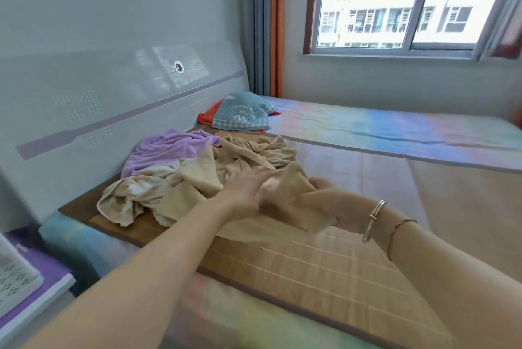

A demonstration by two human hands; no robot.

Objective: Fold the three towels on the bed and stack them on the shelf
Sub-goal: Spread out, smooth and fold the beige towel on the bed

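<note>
- Near the bed's head edge, on the bamboo mat [324, 264]: three unfolded towels heaped together — purple towel [166, 148], mottled beige towel [132, 193], tan towel [234, 159].
- Left hand [245, 190] lies flat-fingered on the tan towel; right hand [336, 201] grips its corner.
- Advisable: draw this towel free and spread it flat before folding.
- No shelf or container visible.

Bright daylight from the window [406, 1]; motion-blurred, wide-angle edge bending.
</note>
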